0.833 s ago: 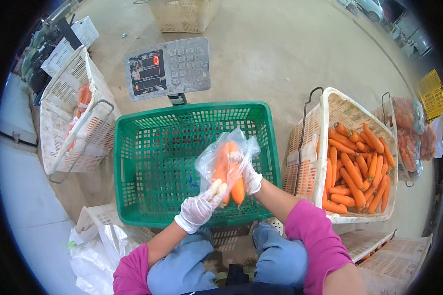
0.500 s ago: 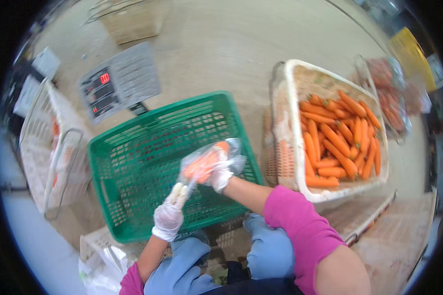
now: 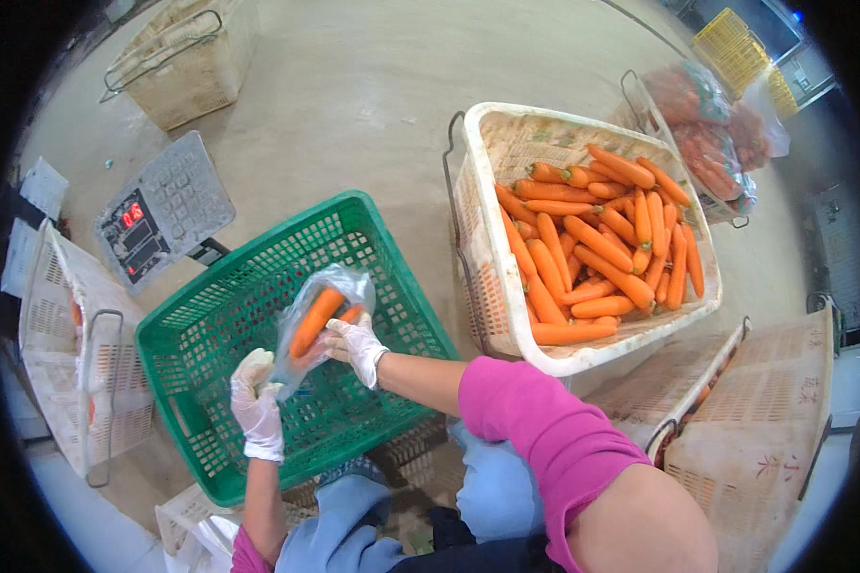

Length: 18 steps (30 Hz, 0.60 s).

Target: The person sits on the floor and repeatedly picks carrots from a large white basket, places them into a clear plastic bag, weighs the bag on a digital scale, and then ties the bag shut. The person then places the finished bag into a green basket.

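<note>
Two carrots show through a clear plastic bag, left of the frame's centre, over the inside of a green basket. One lies slanted and is seen for most of its length; the other is partly hidden under the right hand. That hand, in a thin whitish glove, comes in from the right and has its fingers closed on the bag and the carrots in it. The left hand, gloved alike, is at the lower left edge of the bag with its fingers bent and narrow; whether they pinch the film I cannot tell. The basket sits tilted in the frame, and above its left corner a grey scale panel shows lit red digits. Right of centre, a white crate with a metal handle holds a heap of loose carrots. Another white crate stands at the left edge, some orange showing in it, and a dirty pale crate is on the floor at upper left. At upper right are filled bags of carrots and yellow crates; at lower right stands a worn, pale crate.
</note>
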### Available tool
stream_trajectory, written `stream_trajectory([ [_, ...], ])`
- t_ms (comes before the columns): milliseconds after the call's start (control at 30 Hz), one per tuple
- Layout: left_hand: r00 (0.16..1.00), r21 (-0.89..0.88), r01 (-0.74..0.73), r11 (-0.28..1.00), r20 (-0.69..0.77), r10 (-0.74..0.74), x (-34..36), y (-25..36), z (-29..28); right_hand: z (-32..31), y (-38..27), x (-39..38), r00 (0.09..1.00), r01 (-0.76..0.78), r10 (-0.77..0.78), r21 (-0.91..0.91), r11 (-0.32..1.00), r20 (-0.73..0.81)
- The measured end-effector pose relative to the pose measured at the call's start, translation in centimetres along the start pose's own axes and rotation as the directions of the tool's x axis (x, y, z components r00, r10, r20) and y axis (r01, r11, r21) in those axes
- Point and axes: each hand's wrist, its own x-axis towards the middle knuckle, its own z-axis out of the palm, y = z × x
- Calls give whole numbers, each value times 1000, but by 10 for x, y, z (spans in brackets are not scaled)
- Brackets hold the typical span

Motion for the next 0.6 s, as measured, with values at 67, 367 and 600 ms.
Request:
stream_trajectory([
  [67, 945, -302, 272, 914, -95, -312, -3, -3, -8, 7, 2, 10, 985, 120, -117, -22, 992, 126],
  [367, 889, -20, 449, 893, -89, -449, -11, -17, -45, -26, -40, -7, 815, 451, -577, -685, 572, 55],
  [600, 901, 894, 159, 418, 42, -432, -11, -60, -84, 22, -98, -1, 904, 367, -195, -925, -102, 380],
])
